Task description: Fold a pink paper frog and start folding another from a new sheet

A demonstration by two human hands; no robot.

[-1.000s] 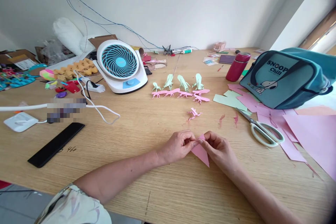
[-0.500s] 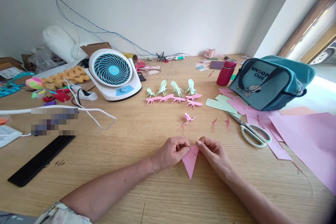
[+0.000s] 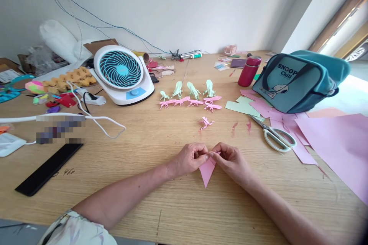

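A small pink paper piece point(image 3: 207, 171), folded to a downward point, lies on the wooden table point(image 3: 161, 199) near its front middle. My left hand point(image 3: 191, 159) pinches its upper left corner with curled fingers. My right hand point(image 3: 231, 160) pinches the upper right corner, fingertips meeting the left hand's. Beyond them sits one small pink folded figure point(image 3: 206, 123). Farther back stands a row of green folded figures point(image 3: 186, 90) with pink folded figures point(image 3: 188, 102) in front.
White-handled scissors point(image 3: 274, 136) lie right of my hands among pink paper sheets point(image 3: 336, 141) and green scraps point(image 3: 241, 108). A teal bag point(image 3: 299, 80) and a red bottle point(image 3: 248, 71) stand back right. A white fan point(image 3: 122, 74), white cables point(image 3: 97, 120) and a black bar point(image 3: 48, 168) occupy the left.
The pink piece has turned between my fingers: its point swung from down-right to straight down. Both hands stayed together at its top. The view shifted slightly.
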